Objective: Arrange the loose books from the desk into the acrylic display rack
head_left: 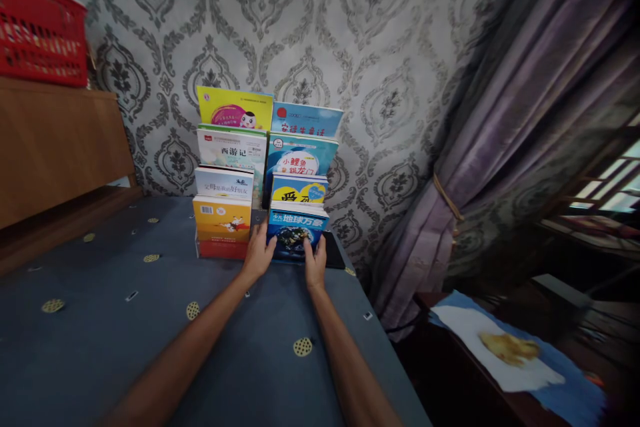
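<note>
My left hand (259, 252) and my right hand (315, 263) grip the two sides of a blue book (295, 230) with a globe on its cover. Both thumbs lie on its front; the other fingers are mostly hidden. The book stands upright at the front of the right-hand column of books. Behind it, rising in steps, are a yellow-and-blue book (299, 191), a teal book (303, 155) and a light blue book (307, 119). Left of my left hand stands an orange book (223, 227), with a pale book (223, 183), a white-green book (231, 149) and a yellow book (235, 105) behind.
The books stand on a dark blue patterned cloth (165, 293), near a wallpapered wall (380, 113). A black flat object (334, 250) lies behind my right hand. At left, a red basket (43, 30) sits on a wooden cabinet (60, 147). A tied curtain (425, 233) hangs at right.
</note>
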`<control>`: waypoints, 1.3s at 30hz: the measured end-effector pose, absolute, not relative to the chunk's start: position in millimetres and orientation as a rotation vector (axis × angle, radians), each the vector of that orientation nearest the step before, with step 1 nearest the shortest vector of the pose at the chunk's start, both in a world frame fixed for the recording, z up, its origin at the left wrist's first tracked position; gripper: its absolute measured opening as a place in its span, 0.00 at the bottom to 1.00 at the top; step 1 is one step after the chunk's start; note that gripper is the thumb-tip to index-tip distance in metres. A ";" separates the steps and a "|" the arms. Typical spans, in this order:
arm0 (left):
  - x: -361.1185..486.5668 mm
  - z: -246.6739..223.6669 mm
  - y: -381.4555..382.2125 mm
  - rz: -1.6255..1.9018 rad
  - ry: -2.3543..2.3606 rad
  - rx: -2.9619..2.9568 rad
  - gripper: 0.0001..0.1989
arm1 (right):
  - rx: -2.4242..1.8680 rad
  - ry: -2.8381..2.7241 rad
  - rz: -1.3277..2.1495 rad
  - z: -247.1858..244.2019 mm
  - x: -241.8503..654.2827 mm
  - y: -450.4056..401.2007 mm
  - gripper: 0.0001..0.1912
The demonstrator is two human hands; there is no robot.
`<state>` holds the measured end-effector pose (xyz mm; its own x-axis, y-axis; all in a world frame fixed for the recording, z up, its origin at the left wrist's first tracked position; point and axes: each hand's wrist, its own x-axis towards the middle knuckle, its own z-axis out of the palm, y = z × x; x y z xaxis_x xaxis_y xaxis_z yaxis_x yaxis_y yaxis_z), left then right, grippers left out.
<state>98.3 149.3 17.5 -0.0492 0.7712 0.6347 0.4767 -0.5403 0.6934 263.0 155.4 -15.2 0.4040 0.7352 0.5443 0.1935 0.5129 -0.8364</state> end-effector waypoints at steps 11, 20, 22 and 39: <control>101.9 15.2 147.4 1.633 1.359 1.945 0.29 | -1.012 -1.135 0.416 -11.0 261.5 151.9 0.28; 96.9 34.1 139.5 1.607 1.414 2.093 0.25 | -0.971 -1.136 0.412 1.9 264.0 149.1 0.33; 97.7 36.6 139.4 1.645 1.385 2.118 0.26 | -0.948 -1.133 0.405 10.8 265.6 150.3 0.33; 97.6 31.2 149.8 1.686 1.252 2.045 0.32 | -0.902 -1.128 0.359 44.3 258.1 154.1 0.27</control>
